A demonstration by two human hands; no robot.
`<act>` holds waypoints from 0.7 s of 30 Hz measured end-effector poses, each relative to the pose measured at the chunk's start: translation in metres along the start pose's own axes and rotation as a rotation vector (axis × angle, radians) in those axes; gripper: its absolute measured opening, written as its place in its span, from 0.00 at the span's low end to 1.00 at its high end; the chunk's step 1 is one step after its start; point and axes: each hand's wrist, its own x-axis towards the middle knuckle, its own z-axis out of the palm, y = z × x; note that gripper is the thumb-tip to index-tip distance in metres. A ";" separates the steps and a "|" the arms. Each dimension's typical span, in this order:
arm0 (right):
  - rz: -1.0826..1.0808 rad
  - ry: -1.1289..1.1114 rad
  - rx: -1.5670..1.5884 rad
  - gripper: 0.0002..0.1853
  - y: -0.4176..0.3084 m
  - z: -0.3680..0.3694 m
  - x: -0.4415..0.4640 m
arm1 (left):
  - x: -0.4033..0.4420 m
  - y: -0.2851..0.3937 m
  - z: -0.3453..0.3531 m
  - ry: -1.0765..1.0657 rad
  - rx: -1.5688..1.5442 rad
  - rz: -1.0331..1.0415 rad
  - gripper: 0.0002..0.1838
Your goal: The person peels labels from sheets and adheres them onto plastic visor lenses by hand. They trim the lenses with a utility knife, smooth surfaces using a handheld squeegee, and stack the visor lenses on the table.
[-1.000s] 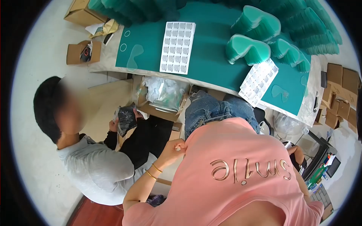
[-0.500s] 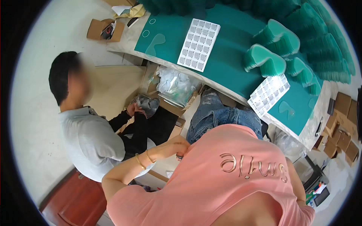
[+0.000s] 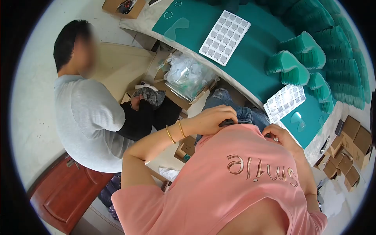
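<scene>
My left hand (image 3: pixel 217 120), with gold bangles on its wrist, is at the front of my waist. Its fingers are closed around a small dark object (image 3: pixel 227 122), partly hidden under them, just above the hem of my pink shirt (image 3: pixel 250 156). At the right side of the waist is my right hand (image 3: pixel 281 136), its fingers curled in at the shirt's edge. Whatever they pinch is mostly covered. My jeans (image 3: pixel 223 103) show beyond the hem, close to the table edge.
On the green-topped table (image 3: pixel 250 66) lie white printed label sheets (image 3: pixel 225 38) and several stacks of green-edged clear shaped sheets (image 3: pixel 293 64). A person in a grey shirt (image 3: pixel 88 117) sits at left, near a box of plastic bags (image 3: pixel 188 76). Cardboard boxes (image 3: pixel 346 143) stand at right.
My left hand has moved from the side of my shirt to the front of my waist. My right hand has come into view. The whole view has shifted slightly.
</scene>
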 end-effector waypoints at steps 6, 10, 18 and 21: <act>0.079 -0.015 -0.198 0.19 -0.015 0.002 0.037 | 0.004 0.007 -0.011 -0.118 0.272 -0.132 0.07; 0.039 -0.094 -0.254 0.11 -0.004 -0.007 0.063 | 0.013 0.005 -0.022 -0.149 0.409 -0.189 0.09; 0.035 -0.250 0.017 0.14 -0.045 -0.008 0.060 | -0.002 0.011 -0.029 -0.055 -0.082 -0.170 0.14; 0.026 -0.639 -0.110 0.10 -0.065 -0.006 0.113 | -0.047 0.006 -0.030 0.098 -0.421 -0.215 0.12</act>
